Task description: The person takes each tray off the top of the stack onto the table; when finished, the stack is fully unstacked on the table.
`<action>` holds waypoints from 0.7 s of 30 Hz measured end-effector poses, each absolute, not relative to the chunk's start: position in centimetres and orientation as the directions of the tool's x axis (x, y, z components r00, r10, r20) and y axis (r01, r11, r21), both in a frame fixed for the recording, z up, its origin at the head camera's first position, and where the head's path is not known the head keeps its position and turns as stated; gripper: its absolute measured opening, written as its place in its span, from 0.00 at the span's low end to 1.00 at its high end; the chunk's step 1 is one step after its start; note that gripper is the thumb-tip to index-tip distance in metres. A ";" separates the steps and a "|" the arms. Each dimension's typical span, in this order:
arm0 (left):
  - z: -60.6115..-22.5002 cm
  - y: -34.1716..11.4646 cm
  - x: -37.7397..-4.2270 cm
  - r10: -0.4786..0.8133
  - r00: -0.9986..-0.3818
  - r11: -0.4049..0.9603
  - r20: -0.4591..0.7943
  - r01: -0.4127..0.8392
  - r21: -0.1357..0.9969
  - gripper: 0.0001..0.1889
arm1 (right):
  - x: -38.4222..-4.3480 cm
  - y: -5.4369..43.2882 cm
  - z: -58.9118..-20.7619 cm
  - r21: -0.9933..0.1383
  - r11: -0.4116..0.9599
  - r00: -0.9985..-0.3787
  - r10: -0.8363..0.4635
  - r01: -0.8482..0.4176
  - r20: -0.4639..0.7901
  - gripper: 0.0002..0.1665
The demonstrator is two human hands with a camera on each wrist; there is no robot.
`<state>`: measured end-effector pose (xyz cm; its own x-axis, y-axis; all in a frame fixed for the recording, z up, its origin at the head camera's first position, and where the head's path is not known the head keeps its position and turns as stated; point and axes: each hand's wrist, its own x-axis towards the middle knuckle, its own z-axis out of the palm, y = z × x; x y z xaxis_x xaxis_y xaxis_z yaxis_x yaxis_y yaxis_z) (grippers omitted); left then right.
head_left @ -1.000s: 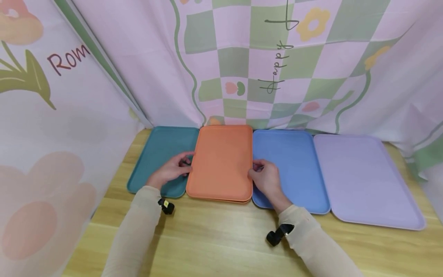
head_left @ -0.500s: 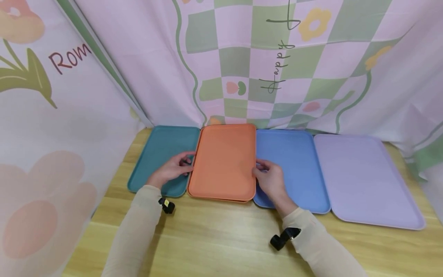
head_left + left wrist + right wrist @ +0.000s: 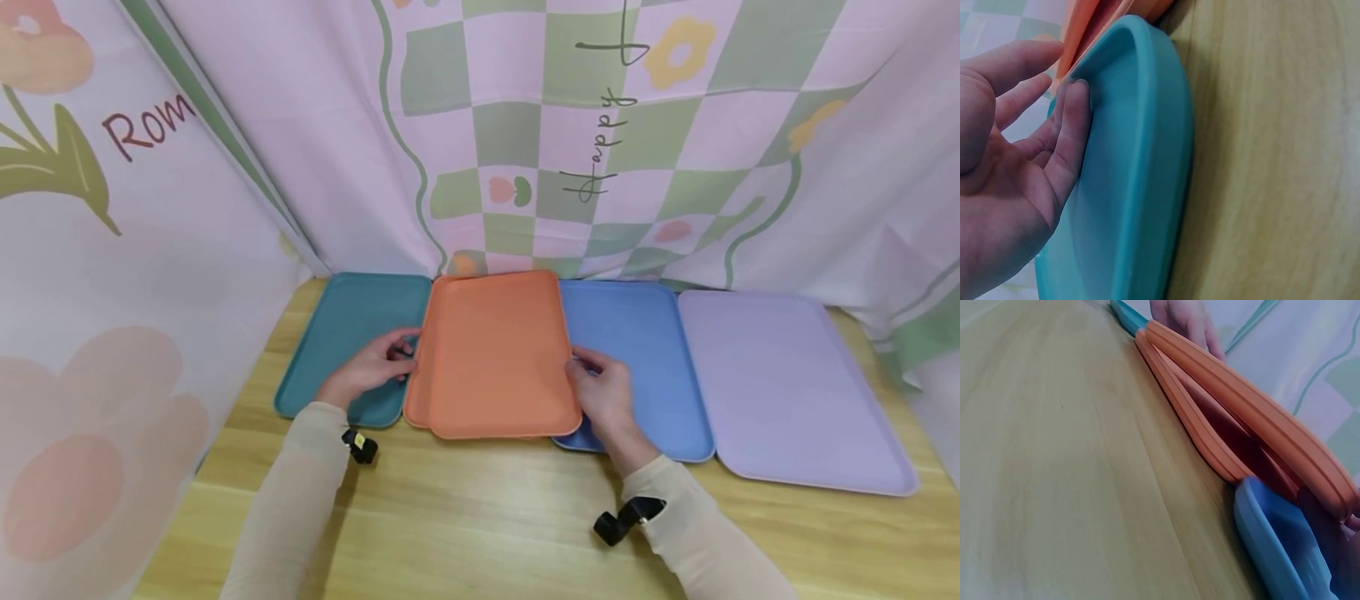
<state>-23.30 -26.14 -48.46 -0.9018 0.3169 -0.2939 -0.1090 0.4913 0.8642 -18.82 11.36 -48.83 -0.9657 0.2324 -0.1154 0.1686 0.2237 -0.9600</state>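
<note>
Two orange trays are stacked mid-row. The upper orange tray (image 3: 502, 358) is raised at its right side and shifted right over the lower orange tray (image 3: 420, 408), whose left strip shows. My right hand (image 3: 606, 396) pinches the upper tray's right edge, thumb on top. In the right wrist view a wedge-shaped gap parts the raised tray (image 3: 1241, 406) from the one beneath (image 3: 1188, 422). At the stack's left edge, my left hand (image 3: 371, 367) touches the rim with loosely extended fingers, above the teal tray (image 3: 375, 308). Its fingers (image 3: 1072, 119) grip nothing in the left wrist view.
A blue tray (image 3: 637, 350) lies right of the stack, partly under the raised orange tray. Beyond it is a lilac tray (image 3: 795, 383). All rest on a wooden table (image 3: 480, 517). A patterned curtain (image 3: 510, 133) hangs behind, another cloth (image 3: 150, 275) at left.
My right hand has moved right, drawing the upper orange tray over the blue tray and turning it slightly. More of the lower orange tray shows at left. My left hand has stayed in place.
</note>
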 end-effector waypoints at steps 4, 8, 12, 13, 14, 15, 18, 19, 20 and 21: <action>-48.4 -26.1 -23.2 0.313 -0.903 0.498 -0.295 -0.108 0.860 0.34 | -18.7 12.5 -48.8 -0.950 0.258 -0.967 0.225 0.174 -0.116 0.20; -48.2 -26.0 -23.2 0.309 -0.904 0.501 -0.295 -0.108 0.858 0.34 | -18.5 13.9 -48.6 -0.938 0.286 -0.972 0.182 0.197 -0.148 0.22; -48.2 -26.0 -23.2 0.305 -0.906 0.504 -0.293 -0.107 0.857 0.34 | -18.5 15.4 -48.5 -0.928 0.316 -0.975 0.153 0.200 -0.159 0.23; -48.3 -26.0 -23.2 0.303 -0.906 0.506 -0.294 -0.109 0.856 0.34 | -18.5 15.8 -48.5 -0.927 0.320 -0.976 0.149 0.197 -0.156 0.23; -48.3 -26.0 -23.2 0.301 -0.907 0.506 -0.296 -0.111 0.855 0.34 | -18.5 16.2 -48.5 -0.927 0.322 -0.978 0.142 0.194 -0.155 0.23; -48.3 -25.9 -23.2 0.301 -0.907 0.507 -0.295 -0.110 0.855 0.34 | -18.5 16.6 -48.4 -0.927 0.325 -0.979 0.132 0.189 -0.153 0.24; -48.3 -25.9 -23.3 0.293 -0.908 0.508 -0.300 -0.117 0.853 0.33 | -18.5 17.8 -48.4 -0.925 0.342 -0.985 0.099 0.165 -0.139 0.25; -48.3 -25.9 -23.3 0.293 -0.908 0.509 -0.300 -0.117 0.852 0.33 | -18.6 18.2 -48.3 -0.924 0.350 -0.988 0.088 0.153 -0.130 0.25; -48.3 -25.8 -23.2 0.294 -0.908 0.510 -0.300 -0.117 0.852 0.33 | -18.6 18.6 -48.3 -0.923 0.359 -0.990 0.078 0.139 -0.119 0.25; -48.3 -25.8 -23.2 0.295 -0.907 0.511 -0.299 -0.115 0.852 0.33 | -18.6 19.0 -48.2 -0.923 0.364 -0.992 0.067 0.124 -0.106 0.25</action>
<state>-23.24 -25.79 -48.33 -0.9074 0.2952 -0.2993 -0.1149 0.5107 0.8520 -18.60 19.02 -48.20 -0.9921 0.0674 -0.1061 0.1235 0.3642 -0.9231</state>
